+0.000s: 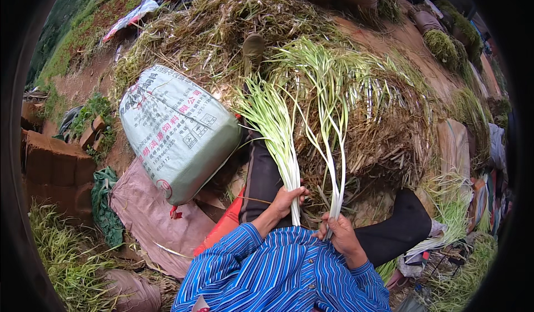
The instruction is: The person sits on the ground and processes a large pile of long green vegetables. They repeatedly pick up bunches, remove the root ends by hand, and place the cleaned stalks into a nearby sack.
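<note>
A thick bunch of pale green stalks with white stems (279, 139) is gripped low down in my left hand (287, 201), its leaves pointing away from me. My right hand (338, 228) holds a thinner bunch of the same leafy stalks (329, 139) by the white ends. The two bunches are side by side and spread apart, above my lap. Beyond my right hand lies a large heap of similar stalks (367, 82), with brown, dried leaves and roots along its near side.
A full, pale woven sack (179, 132) bearing print stands left of my leg, by a pink sheet (160, 216). Brown bricks (58, 162) and a green cloth (107, 203) are farther left. Withered plant waste (208, 28) covers the ground ahead. More stalks (442, 228) lie at right.
</note>
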`<state>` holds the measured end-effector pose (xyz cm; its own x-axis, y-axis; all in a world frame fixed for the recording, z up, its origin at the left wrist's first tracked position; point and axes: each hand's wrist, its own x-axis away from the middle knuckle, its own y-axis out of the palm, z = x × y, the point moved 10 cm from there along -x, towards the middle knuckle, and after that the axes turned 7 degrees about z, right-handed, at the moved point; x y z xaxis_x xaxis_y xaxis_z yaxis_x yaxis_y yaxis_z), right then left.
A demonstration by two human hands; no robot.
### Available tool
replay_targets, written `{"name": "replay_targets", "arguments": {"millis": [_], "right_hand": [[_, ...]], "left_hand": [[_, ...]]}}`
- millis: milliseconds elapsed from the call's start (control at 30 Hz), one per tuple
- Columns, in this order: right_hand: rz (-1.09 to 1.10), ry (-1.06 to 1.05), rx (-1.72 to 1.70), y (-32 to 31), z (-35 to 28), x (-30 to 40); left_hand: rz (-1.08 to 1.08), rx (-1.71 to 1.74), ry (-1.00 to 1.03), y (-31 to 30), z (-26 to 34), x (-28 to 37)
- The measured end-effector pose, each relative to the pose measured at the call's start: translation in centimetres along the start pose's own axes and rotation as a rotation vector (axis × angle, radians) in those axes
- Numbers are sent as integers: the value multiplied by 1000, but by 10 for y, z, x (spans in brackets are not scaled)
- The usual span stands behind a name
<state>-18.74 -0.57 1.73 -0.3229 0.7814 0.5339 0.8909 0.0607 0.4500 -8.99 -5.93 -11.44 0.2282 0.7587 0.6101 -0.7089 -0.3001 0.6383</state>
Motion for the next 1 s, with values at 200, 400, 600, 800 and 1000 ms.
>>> {"name": "replay_targets", "arguments": {"millis": [200,400,600,800,1000], "right_hand": [[115,-762,-3,2,-206,-4],[178,-261,227,3,-87,-97],[120,-209,611,8,16,-103],[186,-89,573,-9,38,-105],[347,-131,400,-33,-25,-75]], "left_hand": [[-129,308,2,10,22,23],[-171,438,7,7,28,30],[-108,374,20,-1,19,22],[-49,336,6,-14,7,16],[-55,453,10,-5,19,24]]}}
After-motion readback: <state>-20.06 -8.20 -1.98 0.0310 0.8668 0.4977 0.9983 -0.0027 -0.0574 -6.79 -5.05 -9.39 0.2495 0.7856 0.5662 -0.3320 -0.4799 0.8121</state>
